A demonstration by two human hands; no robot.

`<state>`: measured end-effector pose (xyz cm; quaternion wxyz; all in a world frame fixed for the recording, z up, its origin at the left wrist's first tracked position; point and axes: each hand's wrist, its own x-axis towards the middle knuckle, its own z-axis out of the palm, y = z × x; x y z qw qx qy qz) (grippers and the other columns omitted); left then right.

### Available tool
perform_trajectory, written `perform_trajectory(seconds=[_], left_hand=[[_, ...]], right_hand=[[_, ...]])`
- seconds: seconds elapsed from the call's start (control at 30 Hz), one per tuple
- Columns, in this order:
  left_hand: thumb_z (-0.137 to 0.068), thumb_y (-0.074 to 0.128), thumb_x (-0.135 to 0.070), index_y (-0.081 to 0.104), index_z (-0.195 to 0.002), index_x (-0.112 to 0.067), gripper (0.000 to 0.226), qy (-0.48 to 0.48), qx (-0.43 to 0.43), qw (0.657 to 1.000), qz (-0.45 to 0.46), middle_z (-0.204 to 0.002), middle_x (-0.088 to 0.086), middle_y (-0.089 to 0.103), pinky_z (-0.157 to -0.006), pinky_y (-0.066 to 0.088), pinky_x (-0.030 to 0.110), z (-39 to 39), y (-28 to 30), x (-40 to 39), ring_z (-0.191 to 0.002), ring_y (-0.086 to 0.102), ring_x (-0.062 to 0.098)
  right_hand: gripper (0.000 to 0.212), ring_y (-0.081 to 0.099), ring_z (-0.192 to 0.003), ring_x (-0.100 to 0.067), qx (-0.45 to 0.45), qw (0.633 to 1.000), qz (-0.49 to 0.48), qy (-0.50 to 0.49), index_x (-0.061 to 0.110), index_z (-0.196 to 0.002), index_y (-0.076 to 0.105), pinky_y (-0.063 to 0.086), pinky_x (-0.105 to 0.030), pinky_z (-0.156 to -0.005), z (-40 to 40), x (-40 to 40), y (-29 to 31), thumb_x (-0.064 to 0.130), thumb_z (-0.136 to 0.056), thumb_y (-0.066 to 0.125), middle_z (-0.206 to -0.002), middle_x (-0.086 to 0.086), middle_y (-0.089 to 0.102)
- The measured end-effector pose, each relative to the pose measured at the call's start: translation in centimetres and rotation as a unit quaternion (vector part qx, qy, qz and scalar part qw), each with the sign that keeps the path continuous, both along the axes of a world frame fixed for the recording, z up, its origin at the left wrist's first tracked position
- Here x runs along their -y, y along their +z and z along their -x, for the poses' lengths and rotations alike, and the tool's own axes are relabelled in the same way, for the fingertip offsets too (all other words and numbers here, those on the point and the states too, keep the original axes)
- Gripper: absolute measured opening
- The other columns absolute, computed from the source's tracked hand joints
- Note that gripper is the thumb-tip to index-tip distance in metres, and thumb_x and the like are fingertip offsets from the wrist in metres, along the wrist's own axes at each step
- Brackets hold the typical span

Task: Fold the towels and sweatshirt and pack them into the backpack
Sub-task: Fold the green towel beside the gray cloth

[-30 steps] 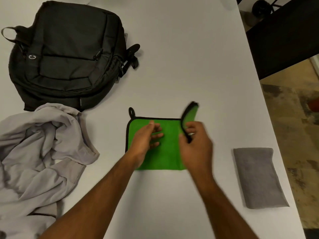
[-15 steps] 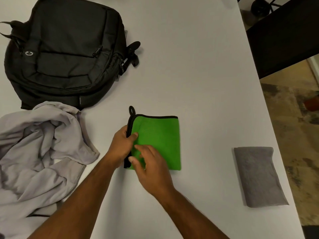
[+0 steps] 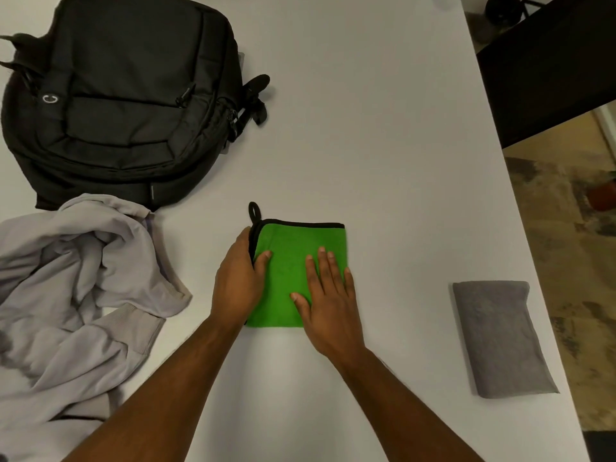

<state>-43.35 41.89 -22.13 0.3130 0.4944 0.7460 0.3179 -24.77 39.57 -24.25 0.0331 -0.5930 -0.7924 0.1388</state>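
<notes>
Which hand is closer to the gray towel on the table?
The right hand. It lies flat on the green towel, on the side facing the gray towel. The left hand grips the green towel's far edge, farther away.

Two bare forearms, no sleeves, left hand [image 3: 237,281], right hand [image 3: 328,303]

The scene is lit evenly and fairly brightly from overhead. Soft, short shadows are cast on the white table [image 3: 350,128] beneath the forearms and beside the left hand [image 3: 237,281]. No glare is seen. Focus is sharp around both hands; straight lines are bowed slightly toward the frame edges.
</notes>
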Motion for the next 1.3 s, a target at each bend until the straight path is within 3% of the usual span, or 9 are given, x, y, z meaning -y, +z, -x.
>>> perform_trajectory(seconds=[0.1, 0.27, 0.47, 0.57, 0.67, 0.73, 0.83, 1.07, 1.3], left_hand=[[-0.108, 0.047, -0.028, 0.044, -0.147, -0.017, 0.04, 0.039, -0.004, 0.999, 0.033, -0.128, 0.006, 0.066, -0.088, 0.044, 0.034, 0.1, 0.1, -0.2, -0.113, 0.062, 0.028], [-0.11, 0.039, -0.023, 0.052, -0.144, -0.02, 0.037, 0.014, -0.042, 0.999, 0.014, -0.116, 0.002, 0.066, -0.087, 0.045, 0.034, 0.4, -0.9, -0.2, -0.102, 0.061, 0.021], [-0.108, 0.042, -0.026, 0.046, -0.151, -0.02, 0.044, -0.016, -0.134, 0.991, 0.024, -0.093, 0.003, 0.05, -0.069, 0.054, 0.044, 0.2, -1.0, -0.2, -0.078, 0.054, 0.023], [-0.104, 0.053, -0.025, 0.044, -0.152, -0.011, 0.05, 0.001, -0.172, 0.985, 0.008, -0.108, 0.011, 0.056, -0.08, 0.054, 0.046, 0.4, -0.6, -0.4, -0.096, 0.054, 0.026], [-0.1, 0.058, -0.014, 0.05, -0.146, -0.007, 0.047, -0.026, -0.163, 0.981, -0.099, -0.125, 0.012, 0.06, -0.097, 0.045, 0.036, -1.2, 0.7, -0.5, -0.114, 0.051, 0.024], [-0.101, 0.055, -0.011, 0.058, -0.14, -0.008, 0.039, -0.097, -0.131, 0.976, -0.145, -0.136, 0.01, 0.061, -0.111, 0.035, 0.028, -3.0, 1.0, -0.6, -0.126, 0.05, 0.017], [-0.107, 0.041, -0.024, 0.053, -0.147, -0.01, 0.044, -0.149, -0.094, 0.978, -0.107, -0.153, 0.007, 0.051, -0.123, 0.022, 0.024, -3.8, -1.0, -0.8, -0.143, 0.041, 0.013], [-0.109, 0.022, -0.039, 0.024, -0.161, -0.014, 0.058, -0.213, -0.266, 0.939, -0.045, -0.17, 0.002, 0.016, -0.128, 0.009, 0.038, -2.0, -4.0, -0.3, -0.157, 0.011, 0.013], [-0.106, 0.023, -0.05, 0.001, -0.164, -0.025, 0.067, -0.178, -0.249, 0.952, 0.009, -0.171, -0.009, -0.009, -0.128, 0.002, 0.047, -0.9, -3.9, -0.2, -0.155, -0.014, 0.006]], right_hand=[[0.071, -0.007, -0.157, -0.016, 0.0, 1.0, -0.002, -0.012, 0.018, -0.163, 0.013, 0.011, -0.05, -0.126, -0.2, 0.1, -0.2, 0.059, -0.105, 0.021, -0.171, -0.001, -0.003], [0.072, -0.009, -0.157, -0.015, 0.011, 1.0, 0.003, -0.006, 0.018, -0.163, 0.009, 0.009, -0.049, -0.126, -0.5, 0.1, -0.3, 0.06, -0.105, 0.02, -0.171, 0.0, -0.006], [0.074, -0.009, -0.157, -0.016, 0.019, 1.0, 0.013, -0.004, 0.017, -0.163, 0.007, 0.009, -0.051, -0.126, -0.4, 0.1, -0.4, 0.062, -0.105, 0.014, -0.171, -0.001, -0.007], [0.073, -0.01, -0.156, -0.015, 0.007, 1.0, 0.014, -0.013, 0.016, -0.163, 0.009, 0.007, -0.051, -0.126, -0.1, 0.0, 0.2, 0.06, -0.104, 0.009, -0.171, -0.002, -0.006], [0.065, -0.003, -0.157, -0.017, -0.02, 0.999, -0.019, -0.037, 0.013, -0.161, 0.021, 0.008, -0.049, -0.127, 1.2, -1.1, 1.0, 0.048, -0.106, 0.019, -0.17, -0.005, 0.005], [0.062, 0.002, -0.157, -0.019, -0.027, 0.998, -0.038, -0.033, 0.011, -0.16, 0.022, 0.01, -0.048, -0.127, 2.4, -2.4, 0.8, 0.038, -0.106, 0.029, -0.17, -0.007, 0.007], [0.064, 0.004, -0.157, -0.018, -0.03, 0.999, -0.039, -0.009, 0.012, -0.161, 0.013, 0.011, -0.046, -0.127, 3.2, -3.8, -0.7, 0.031, -0.106, 0.04, -0.17, -0.007, 0.007], [0.061, 0.003, -0.157, -0.015, 0.003, 0.999, -0.031, 0.012, 0.014, -0.162, 0.017, 0.014, -0.046, -0.126, 2.3, -4.3, -1.7, 0.035, -0.105, 0.026, -0.17, -0.002, 0.007], [0.069, -0.005, -0.156, -0.011, 0.01, 0.998, -0.021, -0.06, 0.018, -0.163, 0.008, 0.012, -0.049, -0.126, -0.7, -4.9, -1.6, 0.052, -0.105, 0.022, -0.171, 0.003, -0.001]])
